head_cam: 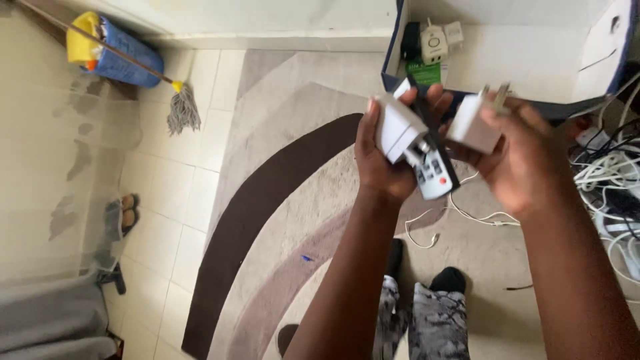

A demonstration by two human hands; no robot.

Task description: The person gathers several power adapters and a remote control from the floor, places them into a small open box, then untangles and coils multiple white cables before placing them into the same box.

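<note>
My left hand (380,157) grips a white plug adapter (398,127) together with a small remote control (435,175) that has a black edge, grey buttons and a red button. My right hand (523,157) holds a second white plug adapter (472,125) with metal prongs sticking up past my fingers. Both hands are raised close together above the carpet, in front of an open cardboard box (527,67).
The box holds a white device (433,44), a green packet (425,72) and other small items. A tangle of white cables (610,180) lies at the right. A mop (181,107) and blue-yellow bag (110,50) sit on the tiles at top left. Sandals (122,212) lie left.
</note>
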